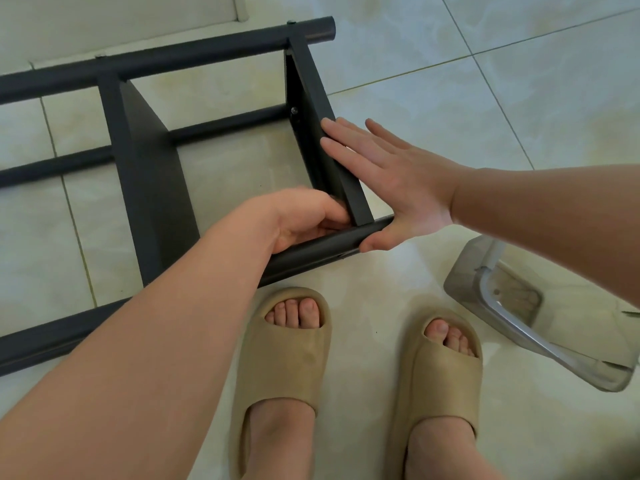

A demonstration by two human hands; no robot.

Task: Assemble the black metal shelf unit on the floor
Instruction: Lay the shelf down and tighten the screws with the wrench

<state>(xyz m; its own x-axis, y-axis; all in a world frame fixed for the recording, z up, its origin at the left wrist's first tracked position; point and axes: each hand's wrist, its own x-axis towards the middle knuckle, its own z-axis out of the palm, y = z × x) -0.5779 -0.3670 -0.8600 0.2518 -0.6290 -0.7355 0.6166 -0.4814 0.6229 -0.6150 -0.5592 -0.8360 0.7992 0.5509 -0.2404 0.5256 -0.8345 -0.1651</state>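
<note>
The black metal shelf unit lies on its side on the tiled floor, with round posts running left to right and flat shelf panels crossing them. My left hand curls its fingers at the joint where the rightmost shelf panel meets the near post; what its fingertips hold is hidden. My right hand is flat and open, its straight fingers pressing the outer face of that panel and its thumb lying against the end of the near post.
My two feet in tan slide sandals stand just in front of the near post. A clear plastic piece with a chrome bar lies on the floor at right. Pale floor tiles spread to the right and behind.
</note>
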